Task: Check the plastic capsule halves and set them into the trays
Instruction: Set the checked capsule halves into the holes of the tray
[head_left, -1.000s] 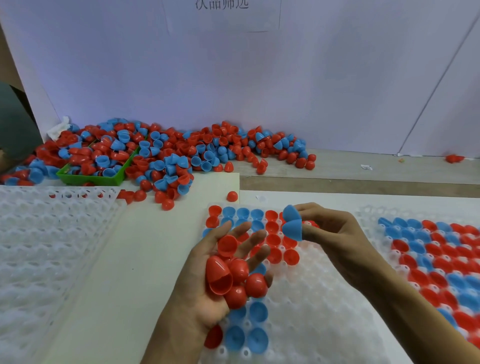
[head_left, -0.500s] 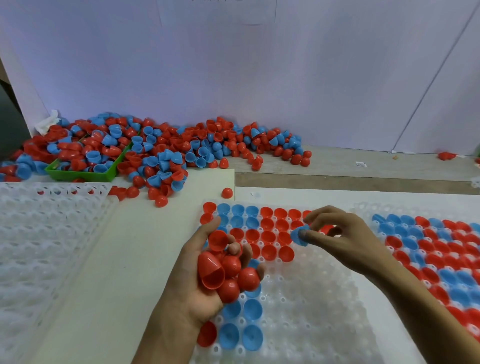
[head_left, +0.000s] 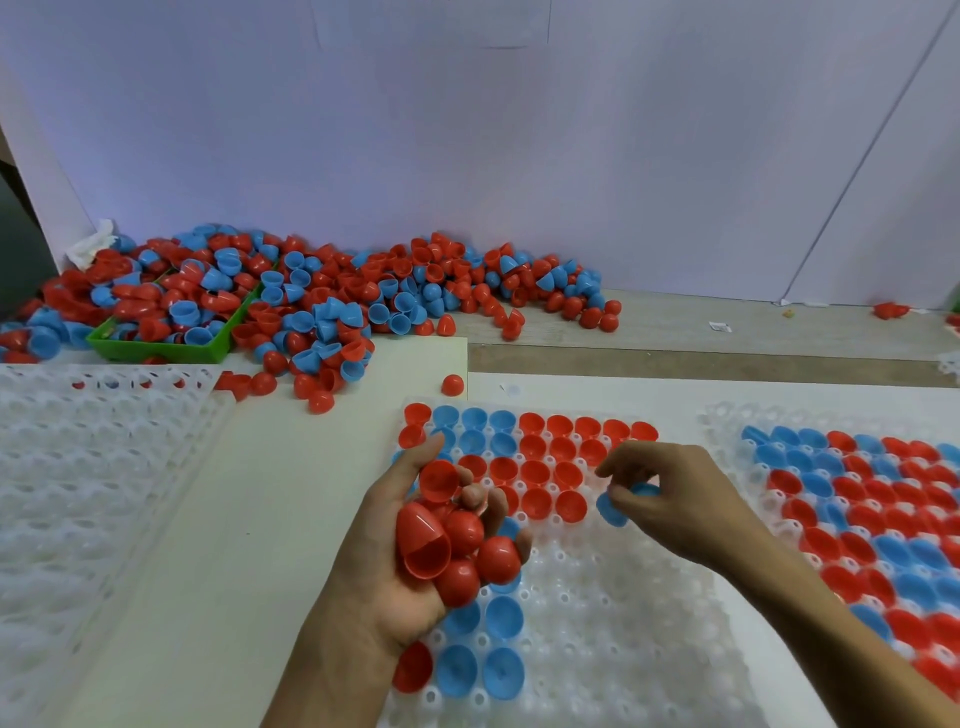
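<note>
My left hand (head_left: 400, 566) cups several red capsule halves (head_left: 457, 540) over the near-left part of the middle white tray (head_left: 613, 623). My right hand (head_left: 675, 499) pinches blue capsule halves (head_left: 613, 506) just above the tray, right of the last red half in the fourth row. Red and blue halves fill the tray's far rows (head_left: 545, 447); a few more blue ones (head_left: 488, 654) sit at its near-left corner.
A big heap of loose red and blue halves (head_left: 332, 306) lies at the back, partly in a green bin (head_left: 156, 351). An unfilled white tray (head_left: 78, 493) lies left. A mostly filled tray (head_left: 883, 509) lies right. One stray red half (head_left: 452, 385) sits behind the middle tray.
My right hand has dropped from above the tray's far rows to tray level, carrying the blue halves down and right. My left hand has curled closer round the red halves.
</note>
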